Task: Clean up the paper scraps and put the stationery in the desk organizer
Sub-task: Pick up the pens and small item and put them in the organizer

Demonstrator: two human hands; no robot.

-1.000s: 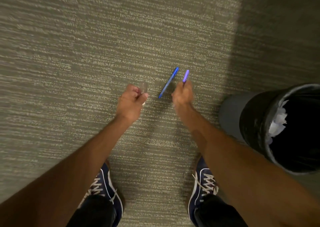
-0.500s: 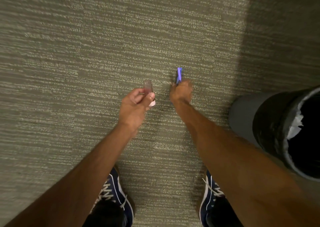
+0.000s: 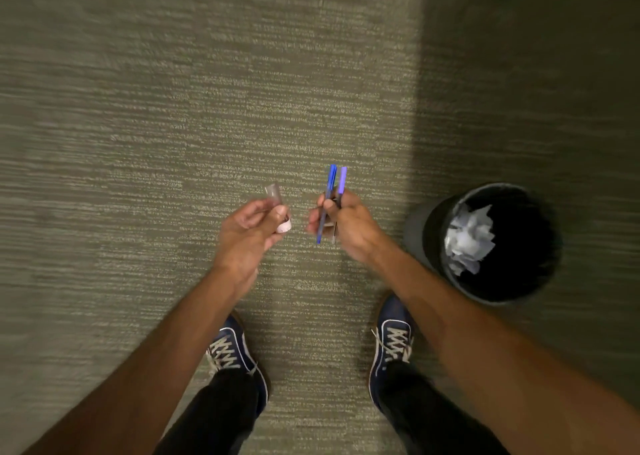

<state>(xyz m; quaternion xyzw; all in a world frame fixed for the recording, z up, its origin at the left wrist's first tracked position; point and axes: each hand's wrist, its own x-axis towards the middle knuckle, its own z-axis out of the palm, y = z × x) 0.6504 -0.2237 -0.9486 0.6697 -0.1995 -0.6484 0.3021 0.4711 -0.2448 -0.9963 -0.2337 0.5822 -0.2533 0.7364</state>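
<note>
My right hand (image 3: 341,219) is closed around two pens held side by side: a blue pen (image 3: 328,194) and a purple-capped pen (image 3: 341,181), tips sticking out above and below the fist. My left hand (image 3: 250,224) grips a small clear tube-like item with a pale pink end (image 3: 274,193); I cannot tell exactly what it is. Both hands hover above the carpet, close together. A black waste bin (image 3: 450,278) stands to the right with crumpled white paper scraps (image 3: 469,239) inside.
Grey-green striped carpet (image 3: 173,125) covers the floor. My two dark blue sneakers (image 3: 232,354) stand below the hands. The right side of the floor lies in shadow. No desk or organizer is in view.
The blue pen that lay on the carpet is now in my right hand beside the purple one. Both hands have risen from the floor, and the view has pulled back.
</note>
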